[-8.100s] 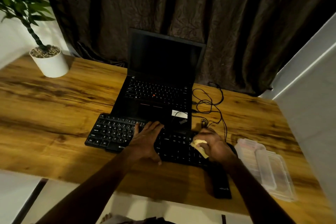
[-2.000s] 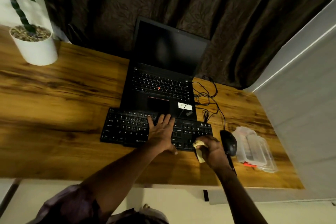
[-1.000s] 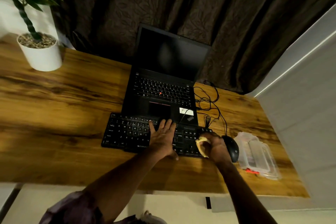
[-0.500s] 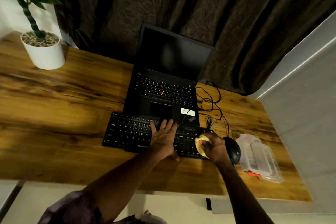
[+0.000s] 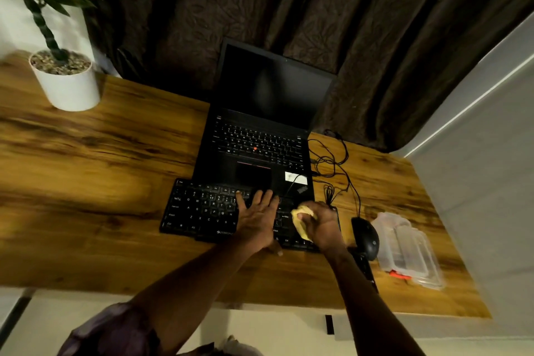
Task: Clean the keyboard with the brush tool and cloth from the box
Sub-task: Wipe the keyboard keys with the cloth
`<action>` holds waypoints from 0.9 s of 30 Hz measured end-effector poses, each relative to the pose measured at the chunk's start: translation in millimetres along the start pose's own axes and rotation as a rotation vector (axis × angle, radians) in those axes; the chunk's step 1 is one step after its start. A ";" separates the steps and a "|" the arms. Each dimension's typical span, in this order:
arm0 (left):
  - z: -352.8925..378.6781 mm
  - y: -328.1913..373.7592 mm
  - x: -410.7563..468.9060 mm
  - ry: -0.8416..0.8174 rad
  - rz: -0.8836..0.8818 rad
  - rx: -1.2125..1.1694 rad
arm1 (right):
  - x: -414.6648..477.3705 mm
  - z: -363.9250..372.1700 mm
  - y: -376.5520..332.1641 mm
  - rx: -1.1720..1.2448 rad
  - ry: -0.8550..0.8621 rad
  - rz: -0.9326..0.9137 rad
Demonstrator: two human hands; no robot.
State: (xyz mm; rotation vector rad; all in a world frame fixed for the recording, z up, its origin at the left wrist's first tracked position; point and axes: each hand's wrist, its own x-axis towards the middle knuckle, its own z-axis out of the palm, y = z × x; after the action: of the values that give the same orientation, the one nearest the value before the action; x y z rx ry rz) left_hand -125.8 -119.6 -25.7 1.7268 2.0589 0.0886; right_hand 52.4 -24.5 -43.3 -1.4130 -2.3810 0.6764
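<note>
One keyboard (image 5: 202,211), one cloth (image 5: 301,222), one box (image 5: 404,246).

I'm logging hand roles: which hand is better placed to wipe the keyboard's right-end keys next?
Right. The right hand grips the yellow cloth over those keys; the left hand lies flat on the keyboard.
</note>
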 end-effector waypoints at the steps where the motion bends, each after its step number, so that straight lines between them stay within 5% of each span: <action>1: 0.1 -0.3 0.1 0.004 0.000 -0.003 | 2.4 -3.1 5.3 0.006 0.038 0.030; 9: -0.3 -1.0 -0.1 -0.006 0.004 -0.001 | 0.2 -27.0 38.7 0.052 0.268 0.170; 15: 1.4 -1.6 1.4 -0.001 0.000 0.005 | -13.2 -45.4 57.1 0.182 -0.144 0.144; 27: -0.4 0.6 1.2 -0.017 -0.008 0.034 | -8.9 -48.0 62.2 0.092 0.245 0.345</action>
State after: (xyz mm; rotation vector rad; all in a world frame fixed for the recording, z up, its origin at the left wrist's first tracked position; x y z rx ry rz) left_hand -125.5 -118.2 -25.5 1.7336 2.0659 0.0370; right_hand 125.4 4.8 -35.8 -1.7726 -1.9178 0.6405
